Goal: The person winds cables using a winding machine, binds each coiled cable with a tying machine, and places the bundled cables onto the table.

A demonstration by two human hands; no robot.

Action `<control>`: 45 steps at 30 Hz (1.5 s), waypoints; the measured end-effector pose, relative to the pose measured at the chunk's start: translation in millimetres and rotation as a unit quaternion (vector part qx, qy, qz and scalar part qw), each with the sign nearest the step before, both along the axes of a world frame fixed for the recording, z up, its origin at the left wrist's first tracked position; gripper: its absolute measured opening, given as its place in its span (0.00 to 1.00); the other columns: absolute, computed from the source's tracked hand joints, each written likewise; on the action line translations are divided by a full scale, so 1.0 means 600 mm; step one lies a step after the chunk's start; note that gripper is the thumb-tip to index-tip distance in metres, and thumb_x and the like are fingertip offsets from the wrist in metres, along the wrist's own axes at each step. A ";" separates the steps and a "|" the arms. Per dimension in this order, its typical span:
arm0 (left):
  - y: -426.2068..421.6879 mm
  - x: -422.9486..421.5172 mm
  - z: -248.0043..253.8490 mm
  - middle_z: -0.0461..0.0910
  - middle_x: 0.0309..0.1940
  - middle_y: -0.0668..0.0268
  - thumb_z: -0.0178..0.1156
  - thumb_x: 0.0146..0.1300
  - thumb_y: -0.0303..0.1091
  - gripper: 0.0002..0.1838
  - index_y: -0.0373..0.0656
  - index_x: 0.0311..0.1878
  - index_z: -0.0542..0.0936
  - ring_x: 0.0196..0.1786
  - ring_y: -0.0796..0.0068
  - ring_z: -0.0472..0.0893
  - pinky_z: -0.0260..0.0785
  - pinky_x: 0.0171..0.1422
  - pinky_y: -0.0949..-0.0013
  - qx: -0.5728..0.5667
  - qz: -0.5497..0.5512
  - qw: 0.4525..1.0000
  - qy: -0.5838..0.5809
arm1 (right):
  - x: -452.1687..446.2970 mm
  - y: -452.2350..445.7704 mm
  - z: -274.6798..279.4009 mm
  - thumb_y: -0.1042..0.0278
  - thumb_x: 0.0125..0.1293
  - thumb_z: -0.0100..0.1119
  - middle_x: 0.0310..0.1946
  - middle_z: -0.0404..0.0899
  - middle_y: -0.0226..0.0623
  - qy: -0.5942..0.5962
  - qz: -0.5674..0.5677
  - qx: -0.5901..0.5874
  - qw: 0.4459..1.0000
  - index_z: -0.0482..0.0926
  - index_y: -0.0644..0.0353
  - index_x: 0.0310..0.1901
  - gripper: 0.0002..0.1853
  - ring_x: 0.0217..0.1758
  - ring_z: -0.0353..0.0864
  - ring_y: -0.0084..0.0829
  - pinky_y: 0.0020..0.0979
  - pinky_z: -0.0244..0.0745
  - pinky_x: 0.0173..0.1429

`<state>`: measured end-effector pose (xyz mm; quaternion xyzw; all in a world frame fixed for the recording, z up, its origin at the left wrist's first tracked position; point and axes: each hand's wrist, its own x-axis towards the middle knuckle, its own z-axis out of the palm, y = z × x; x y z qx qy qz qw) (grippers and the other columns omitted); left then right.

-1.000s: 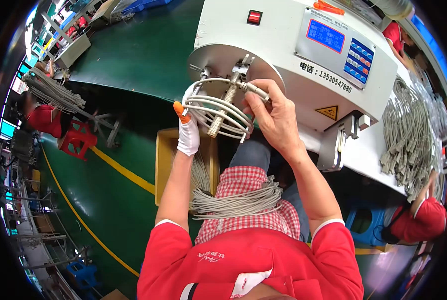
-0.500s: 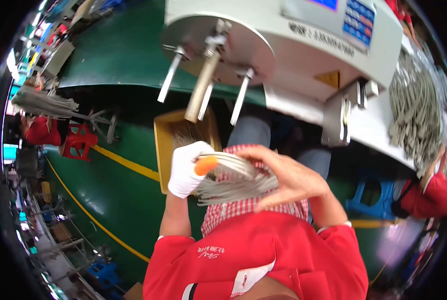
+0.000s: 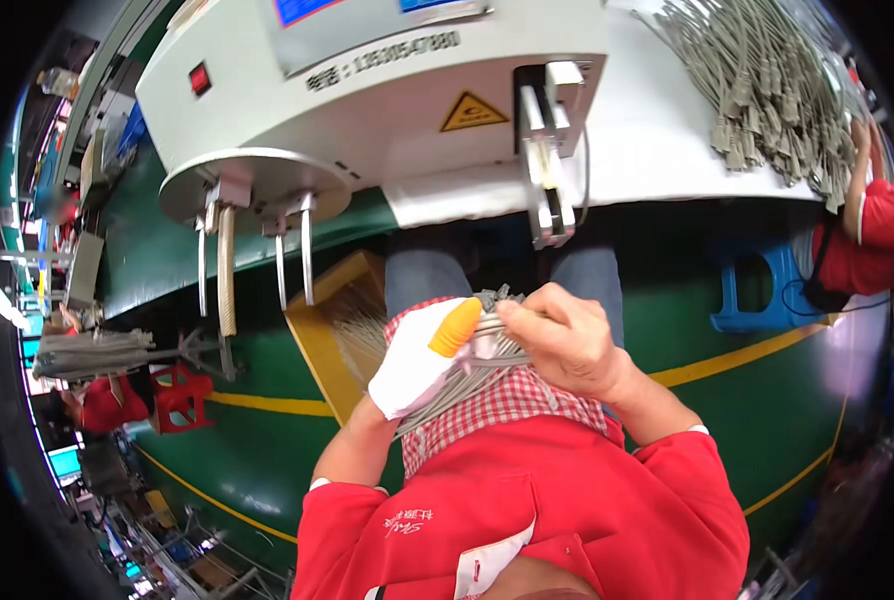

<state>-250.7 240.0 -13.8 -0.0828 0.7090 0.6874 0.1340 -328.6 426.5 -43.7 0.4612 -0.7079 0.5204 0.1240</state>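
My left hand point(image 3: 429, 350), in a white glove with an orange finger cover, is wrapped round a coil of grey cable point(image 3: 489, 325) above my lap. On the coil's other side my right hand point(image 3: 565, 335), bare, pinches the cable with thumb and forefinger. More grey cables point(image 3: 447, 395) lie below the hands on the red checked apron point(image 3: 527, 400). Up and to the left is the winding machine's round plate point(image 3: 182, 190) with its metal pins, with no cable around them.
The machine's body point(image 3: 387, 100) fills the top, with a metal clamp unit point(image 3: 545, 170) hanging at its right. Bundled cables point(image 3: 767, 90) lie on the white table. A yellow bin point(image 3: 317, 335) stands by my left knee. Blue stool point(image 3: 762, 290) and a person point(image 3: 872, 235) at right.
The cable coil has come off the machine's pins and down to my lap, held in both hands. My right hand has closed on it. The view has turned to the right.
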 end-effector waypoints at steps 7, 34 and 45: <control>0.061 -0.166 0.033 0.70 0.26 0.74 0.53 0.72 0.38 0.13 0.41 0.53 0.70 0.20 0.90 0.64 0.55 0.20 0.83 -0.015 0.053 0.993 0.108 | -0.140 0.027 0.018 0.75 0.67 0.58 0.27 0.78 0.39 -0.270 -0.060 -0.083 0.957 0.75 0.68 0.41 0.06 0.31 0.76 0.21 0.25 0.72 0.35; 0.041 -0.172 0.004 0.81 0.39 0.57 0.63 0.58 0.23 0.13 0.40 0.47 0.77 0.40 0.61 0.82 0.75 0.46 0.66 -0.386 0.011 0.827 0.408 | -0.143 0.061 0.009 0.75 0.65 0.59 0.27 0.74 0.29 -0.378 0.059 -0.110 0.917 0.71 0.64 0.33 0.06 0.33 0.72 0.17 0.23 0.68 0.39; 0.047 -0.076 0.032 0.70 0.24 0.64 0.64 0.45 0.34 0.09 0.45 0.29 0.74 0.26 0.59 0.72 0.65 0.30 0.60 -0.446 -0.282 0.733 0.429 | -0.058 0.099 0.053 0.73 0.58 0.66 0.30 0.81 0.37 -0.262 0.205 0.068 0.940 0.74 0.62 0.39 0.11 0.32 0.83 0.31 0.28 0.75 0.35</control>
